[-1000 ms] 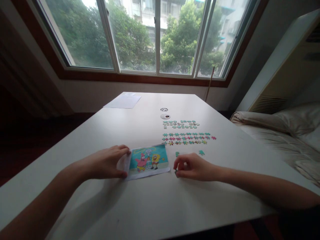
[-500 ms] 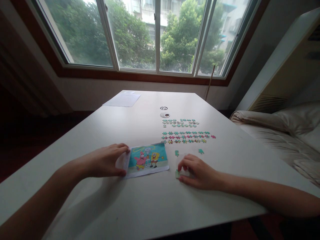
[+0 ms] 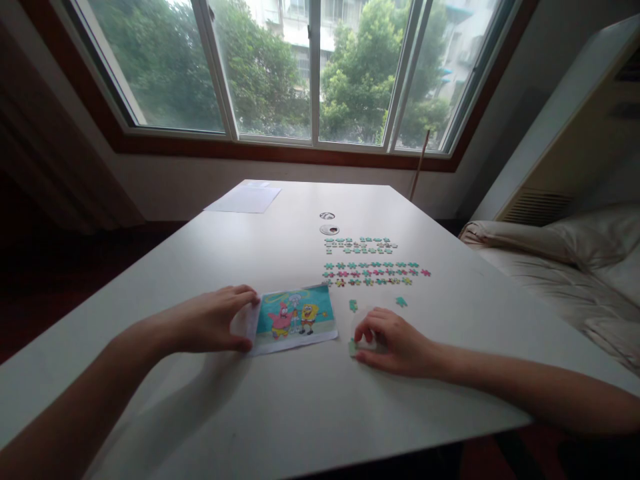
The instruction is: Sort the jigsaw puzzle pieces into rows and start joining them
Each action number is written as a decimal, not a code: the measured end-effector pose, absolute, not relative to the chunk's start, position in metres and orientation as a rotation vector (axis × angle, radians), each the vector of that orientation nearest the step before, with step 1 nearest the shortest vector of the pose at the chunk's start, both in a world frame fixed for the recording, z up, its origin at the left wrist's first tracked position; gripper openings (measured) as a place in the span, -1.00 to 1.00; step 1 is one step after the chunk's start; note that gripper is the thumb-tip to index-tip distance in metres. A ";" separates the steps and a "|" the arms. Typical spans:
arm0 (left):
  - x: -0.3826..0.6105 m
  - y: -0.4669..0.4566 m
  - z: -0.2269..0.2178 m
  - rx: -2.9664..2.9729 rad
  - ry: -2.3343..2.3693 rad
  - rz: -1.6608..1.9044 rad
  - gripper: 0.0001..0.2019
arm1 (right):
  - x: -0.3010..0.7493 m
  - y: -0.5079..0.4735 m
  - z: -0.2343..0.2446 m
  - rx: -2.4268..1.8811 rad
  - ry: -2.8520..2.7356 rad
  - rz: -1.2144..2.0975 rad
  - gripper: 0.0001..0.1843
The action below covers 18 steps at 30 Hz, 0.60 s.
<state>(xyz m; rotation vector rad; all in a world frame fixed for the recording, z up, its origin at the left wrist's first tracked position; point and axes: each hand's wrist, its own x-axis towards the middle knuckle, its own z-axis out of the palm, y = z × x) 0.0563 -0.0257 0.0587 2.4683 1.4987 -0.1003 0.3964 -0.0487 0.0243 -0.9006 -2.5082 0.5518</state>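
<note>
My left hand (image 3: 215, 320) grips the left end of a cartoon picture sheet (image 3: 295, 317), thumb at its lower corner and fingers at the upper one. The sheet has a white border and colourful characters on a teal background. To its right, my right hand (image 3: 387, 341) rests on the table with thumb and fingers curled around a pale green jigsaw piece (image 3: 352, 347), partly hidden by the fingertips. Two loose teal pieces lie just beyond that hand: one jigsaw piece (image 3: 353, 305) on the left, another jigsaw piece (image 3: 401, 302) on the right.
Several rows of jigsaw pieces (image 3: 370, 273) lie on the white table (image 3: 280, 413) behind the picture. Farther back are two small round objects, the nearer a disc (image 3: 329, 230). White paper (image 3: 245, 199) lies at the far left corner. A pale sofa (image 3: 545, 273) stands on the right.
The pale green piece under my right fingertips has shifted very slightly left, and a little more of it shows. My left hand and the picture sheet look still.
</note>
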 end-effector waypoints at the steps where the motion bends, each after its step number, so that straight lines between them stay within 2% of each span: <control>1: 0.056 -0.026 0.059 2.466 1.496 -0.100 -0.36 | 0.394 -0.048 0.026 -0.888 -2.515 0.537 -0.82; 7: 0.059 -0.030 0.062 2.468 1.500 -0.095 -0.36 | 0.351 -0.033 0.034 -0.718 -2.518 0.431 -0.79; 18: 0.062 -0.033 0.065 2.487 1.471 -0.075 -0.38 | 0.267 -0.020 0.016 -0.726 -2.538 0.518 -0.78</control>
